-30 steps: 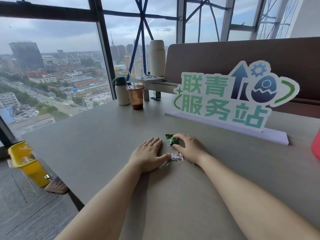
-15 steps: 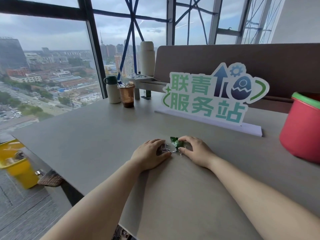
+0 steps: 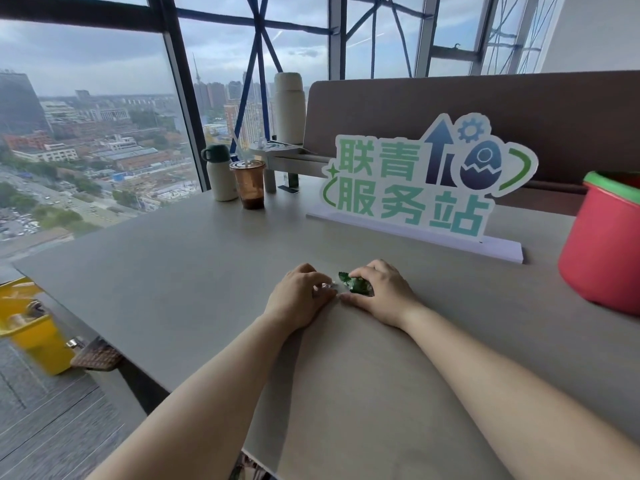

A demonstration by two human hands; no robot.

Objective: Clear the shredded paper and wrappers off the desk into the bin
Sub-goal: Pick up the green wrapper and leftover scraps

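Two sets of fingers are curled mid-counter: green wrapper is pinched by right hand, white shredded paper is gripped under left hand. Red bin is seen well apart, far right.

Soft window daylight, warped, blurred edges

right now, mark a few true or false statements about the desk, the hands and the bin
1. The right hand grips the green wrapper. True.
2. The red bin stands left of both hands. False: it stands on the desk to their right.
3. The left hand lies flat and open. False: its fingers curl on shredded paper.
4. A brown drink cup stands beside a white bottle. True.
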